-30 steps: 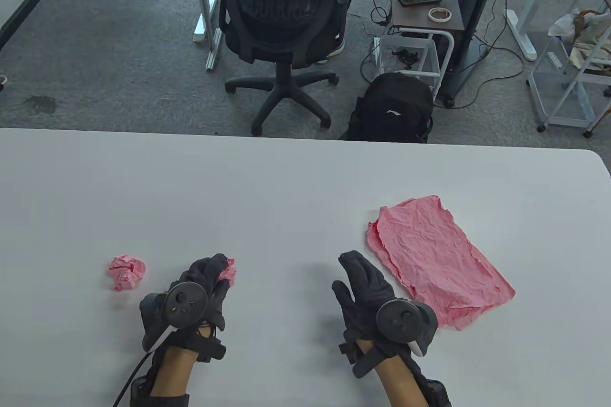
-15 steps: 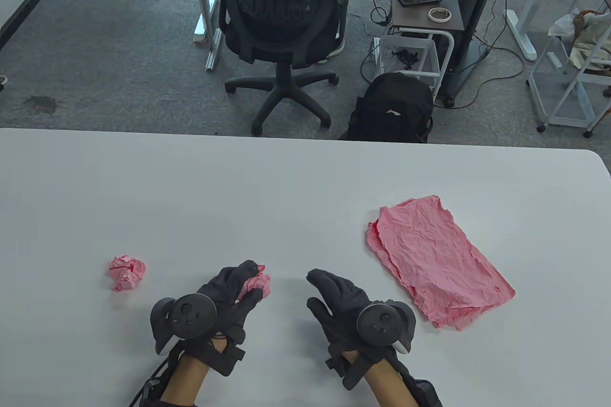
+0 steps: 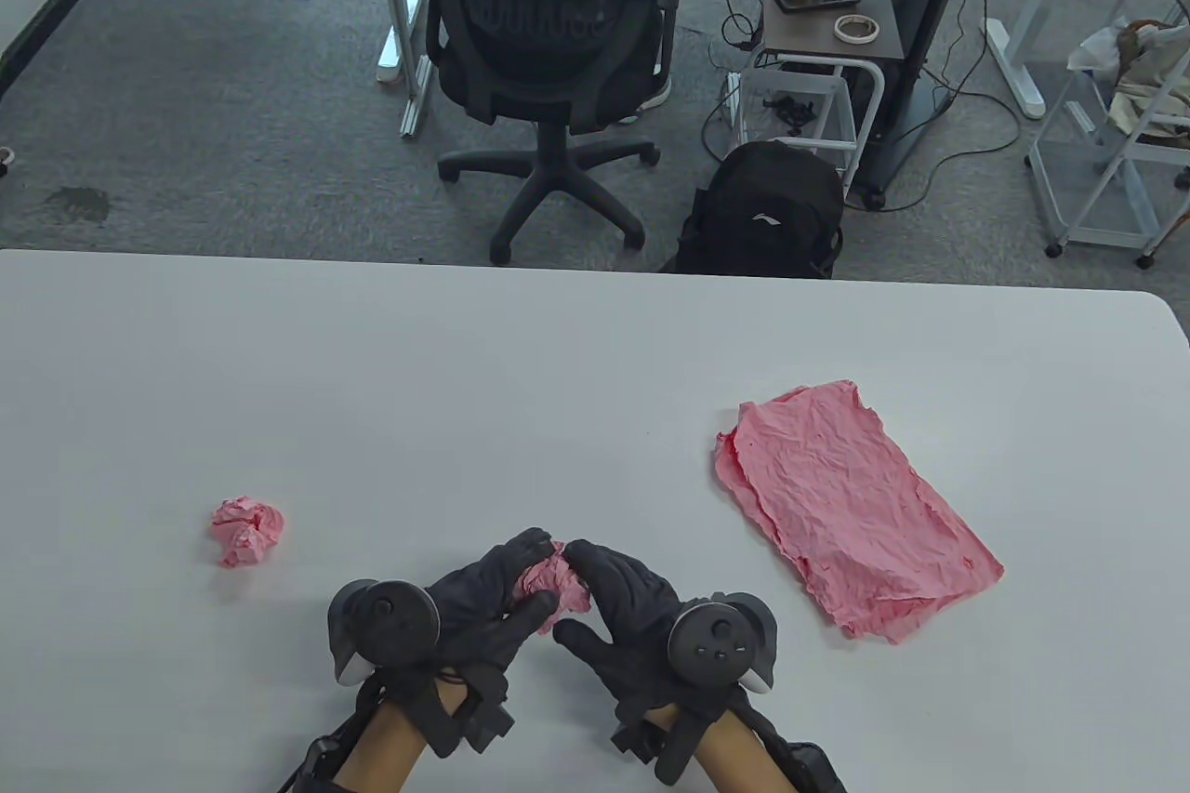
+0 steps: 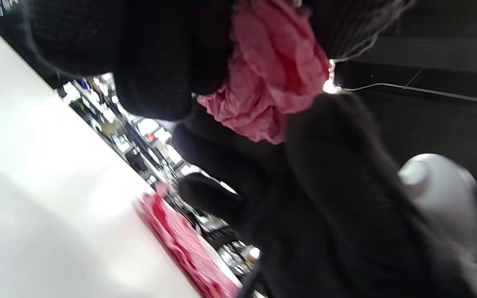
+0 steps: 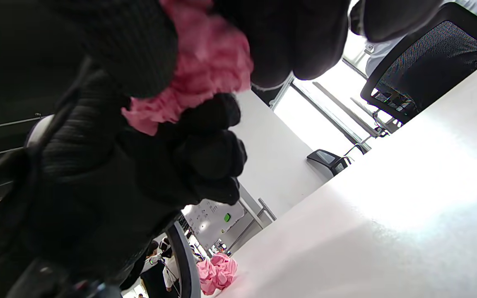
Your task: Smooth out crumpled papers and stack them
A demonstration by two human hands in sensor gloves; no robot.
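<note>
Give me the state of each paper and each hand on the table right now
Paper ball in hands: crumpled, gripped between both hands near the table's front edge.
Second paper ball: crumpled, lying alone on the left.
Flattened pink sheet: spread out, wrinkled, on the right.
Left hand: fingers curled on the ball.
Right hand: likewise.

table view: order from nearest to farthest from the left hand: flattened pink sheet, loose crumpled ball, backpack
From the left hand:
1. Loose crumpled ball, to its left on the table.
2. Flattened pink sheet, to its right, past the right hand.
3. Backpack, on the floor beyond the table.
</note>
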